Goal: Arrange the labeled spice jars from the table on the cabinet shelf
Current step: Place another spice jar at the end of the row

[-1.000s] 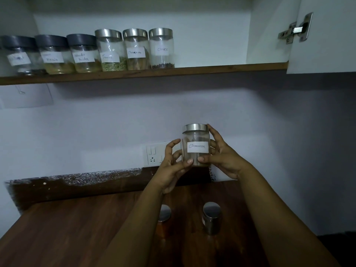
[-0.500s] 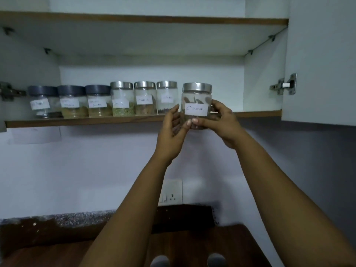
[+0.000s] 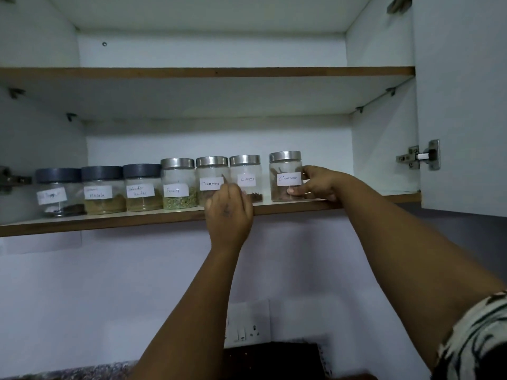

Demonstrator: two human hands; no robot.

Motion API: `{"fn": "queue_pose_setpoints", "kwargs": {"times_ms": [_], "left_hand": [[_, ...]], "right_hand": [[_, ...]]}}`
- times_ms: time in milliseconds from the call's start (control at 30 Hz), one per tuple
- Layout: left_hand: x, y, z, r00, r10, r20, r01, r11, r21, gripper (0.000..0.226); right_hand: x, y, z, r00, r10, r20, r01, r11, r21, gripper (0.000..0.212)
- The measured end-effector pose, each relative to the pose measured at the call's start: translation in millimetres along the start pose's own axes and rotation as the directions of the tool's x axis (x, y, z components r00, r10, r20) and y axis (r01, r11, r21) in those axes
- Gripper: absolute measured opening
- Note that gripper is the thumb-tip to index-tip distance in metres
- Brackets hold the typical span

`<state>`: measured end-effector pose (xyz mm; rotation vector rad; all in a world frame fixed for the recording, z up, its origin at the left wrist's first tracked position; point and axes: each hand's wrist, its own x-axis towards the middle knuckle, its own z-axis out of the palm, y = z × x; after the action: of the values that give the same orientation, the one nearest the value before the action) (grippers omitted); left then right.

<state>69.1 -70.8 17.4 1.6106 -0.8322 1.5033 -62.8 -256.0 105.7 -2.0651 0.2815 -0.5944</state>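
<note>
- Only the head view to go on, so here's what it shows: the cinnamon jar (image 3: 285,176) is standing upright on the cabinet shelf (image 3: 164,218), at the right end of the row, with a small gap between it and the cloves jar (image 3: 246,178).
- Your right hand (image 3: 315,183) is wrapped around the right side of the cinnamon jar, thumb across the front near the bottom. So that hand is gripping the jar, and the label faces out.
- Your left hand (image 3: 229,212) is loosely curled in front of the shelf edge, just below the jar with the label I can't quite read (image 3: 211,179) and the cloves jar. It partly covers both of them. I honestly can't tell if it's touching either one or holding anything.
- The rest of the row looks settled: three dark-lidded jars (image 3: 101,187) on the left, then the fennel jar (image 3: 178,186), all upright with labels forward.
- Step-wise I'd say you're at the placing stage for this jar. It looks seated flat on the shelf.
- Next move, my guess: nudge it left to close that gap so it lines up with the others, then let go cleanly without tipping it.
- The table isn't in view, so I can't say how many jars are left down there.
</note>
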Motion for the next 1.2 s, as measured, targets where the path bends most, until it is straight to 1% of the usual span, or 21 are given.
{"fn": "queue_pose_setpoints", "kwargs": {"times_ms": [67,100,233,400,467,567,633,733,933,1000,1100,1200], "left_hand": [[-6,-6,6,0.995,0.093,-0.019,-0.092,0.993,0.074,0.019],[-7,-8,8,0.993,0.115,-0.027,-0.112,0.989,0.099,0.018],[-6,-9,12,0.99,0.124,-0.069,-0.114,0.984,0.137,0.014],[-8,-10,12,0.987,0.144,-0.072,-0.133,0.981,0.139,0.013],[-8,-10,12,0.988,0.134,-0.073,-0.123,0.983,0.139,0.013],[-8,-9,11,0.99,0.123,-0.062,-0.115,0.985,0.129,0.012],[-8,-9,10,0.992,0.112,-0.052,-0.104,0.986,0.128,0.012],[-8,-8,10,0.994,0.106,-0.04,-0.1,0.987,0.126,0.011],[-8,-9,9,0.995,0.099,-0.002,-0.098,0.987,0.126,0.014],[-8,-8,8,0.995,0.095,0.007,-0.095,0.988,0.12,0.014],[-9,-7,6,0.996,0.09,0.012,-0.091,0.989,0.114,0.016],[-11,-3,1,0.998,0.06,0.006,-0.06,0.995,0.076,0.018]], "right_hand": [[9,0,1,0.999,0.016,0.03,-0.015,1.0,-0.019,0.064],[12,1,2,0.999,0.016,0.034,-0.015,1.0,-0.022,0.061],[19,8,8,0.999,-0.01,0.035,0.012,0.999,-0.035,0.059],[19,11,7,0.999,-0.012,0.051,0.013,1.0,-0.011,0.061],[17,10,8,0.999,-0.011,0.034,0.011,1.0,-0.02,0.069],[15,8,10,1.0,-0.013,-0.014,0.012,0.996,-0.092,0.084],[15,7,10,1.0,0.003,-0.019,-0.005,0.994,-0.111,0.09],[14,6,10,0.998,0.048,-0.033,-0.053,0.983,-0.174,0.106],[3,3,17,0.99,0.091,-0.111,-0.125,0.929,-0.349,0.121],[-2,2,22,0.984,0.093,-0.152,-0.149,0.9,-0.411,0.119],[-17,5,31,0.971,0.062,-0.232,-0.18,0.826,-0.534,0.108],[-34,13,37,0.939,-0.035,-0.343,-0.21,0.732,-0.648,0.092]]}}
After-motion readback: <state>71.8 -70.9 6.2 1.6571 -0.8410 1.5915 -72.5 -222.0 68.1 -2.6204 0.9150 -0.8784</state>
